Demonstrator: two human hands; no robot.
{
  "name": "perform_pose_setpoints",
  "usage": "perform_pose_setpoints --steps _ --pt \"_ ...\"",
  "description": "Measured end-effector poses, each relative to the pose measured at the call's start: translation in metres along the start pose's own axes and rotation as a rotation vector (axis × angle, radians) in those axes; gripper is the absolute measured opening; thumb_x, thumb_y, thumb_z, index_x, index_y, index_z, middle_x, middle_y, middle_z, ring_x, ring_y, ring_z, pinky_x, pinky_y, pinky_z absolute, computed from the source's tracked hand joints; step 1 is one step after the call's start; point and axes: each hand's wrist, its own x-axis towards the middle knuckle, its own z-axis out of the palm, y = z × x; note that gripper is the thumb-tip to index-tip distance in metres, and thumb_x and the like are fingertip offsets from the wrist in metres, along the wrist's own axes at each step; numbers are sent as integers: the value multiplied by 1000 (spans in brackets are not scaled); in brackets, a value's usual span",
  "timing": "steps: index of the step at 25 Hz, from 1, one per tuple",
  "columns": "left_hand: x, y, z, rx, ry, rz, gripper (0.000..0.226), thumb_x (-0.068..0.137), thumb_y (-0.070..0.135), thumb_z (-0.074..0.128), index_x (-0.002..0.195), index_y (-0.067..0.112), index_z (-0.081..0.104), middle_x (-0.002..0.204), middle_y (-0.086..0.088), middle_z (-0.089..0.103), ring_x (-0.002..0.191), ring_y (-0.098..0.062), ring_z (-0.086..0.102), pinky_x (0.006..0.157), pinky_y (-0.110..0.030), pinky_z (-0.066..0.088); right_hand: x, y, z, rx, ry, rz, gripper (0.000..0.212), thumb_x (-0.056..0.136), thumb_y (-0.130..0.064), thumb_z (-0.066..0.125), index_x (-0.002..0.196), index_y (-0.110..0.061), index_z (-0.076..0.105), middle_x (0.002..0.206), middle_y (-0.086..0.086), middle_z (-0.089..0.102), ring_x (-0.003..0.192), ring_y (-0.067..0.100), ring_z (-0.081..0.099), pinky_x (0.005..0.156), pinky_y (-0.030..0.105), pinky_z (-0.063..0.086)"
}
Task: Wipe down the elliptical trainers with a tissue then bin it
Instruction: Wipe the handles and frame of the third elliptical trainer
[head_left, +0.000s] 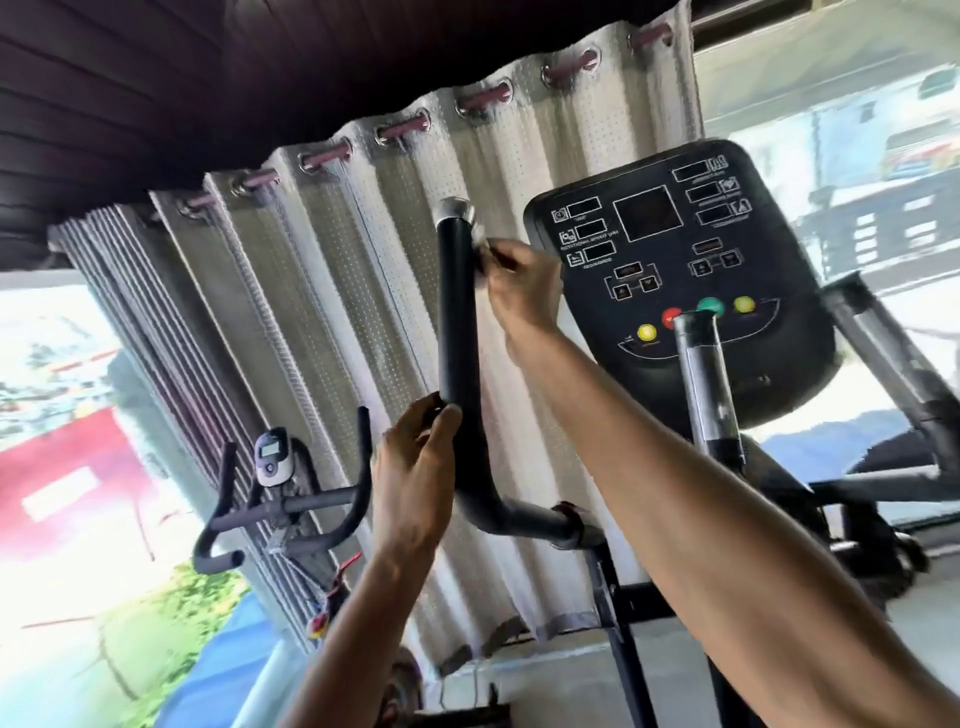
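The elliptical trainer's black left handlebar (458, 322) rises upright in the middle of the view, with a silver cap at its top. My left hand (415, 467) grips this bar low down, just above its bend. My right hand (522, 291) pinches a small white tissue (480, 240) against the bar's upper right side, just under the cap. The tissue is mostly hidden by my fingers. The trainer's black console (670, 249) with coloured buttons stands to the right.
A silver curtain (332, 291) hangs behind the handlebar. An exercise bike's handlebars with a small display (272, 457) stand at lower left. The trainer's right handlebar (878, 343) and centre post (709, 384) are at the right, before a bright window.
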Motion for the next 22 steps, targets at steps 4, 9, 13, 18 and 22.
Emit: perform_pose_setpoints --steps 4,9,13,18,22 --pt "-3 5 4 64 34 20 37 84 43 55 87 9 68 76 -19 67 71 -20 58 70 -47 48 -22 18 -6 1 -67 -81 17 92 -29 72 96 -15 80 84 -2 78 79 7 71 69 22 49" --pt "-6 11 5 97 35 23 41 83 46 55 84 7 67 84 -32 65 69 -35 58 67 -46 44 35 -3 22 31 46 51 21 90 -31 71 85 -13 81 76 2 76 68 5 61 64 19 36" --pt "-9 11 2 62 7 -14 43 81 52 59 79 9 64 89 -38 60 76 -29 58 77 -47 47 -4 12 2 115 -81 -19 21 88 -30 69 86 -12 79 69 -10 68 64 -1 59 65 23 42" --pt "-13 4 -2 11 -42 -105 26 105 27 53 93 22 76 95 -19 77 88 -24 72 74 -34 49 -95 24 -63 137 -221 -191 17 93 -16 72 106 -6 78 100 2 77 88 8 73 78 28 59" --pt "-28 -8 -4 -101 -82 -141 33 109 14 43 113 20 75 102 -3 80 95 -18 76 82 -28 55 -144 26 -96 28 -290 -415 13 93 -6 72 105 -7 78 101 1 74 93 8 71 83 24 57"
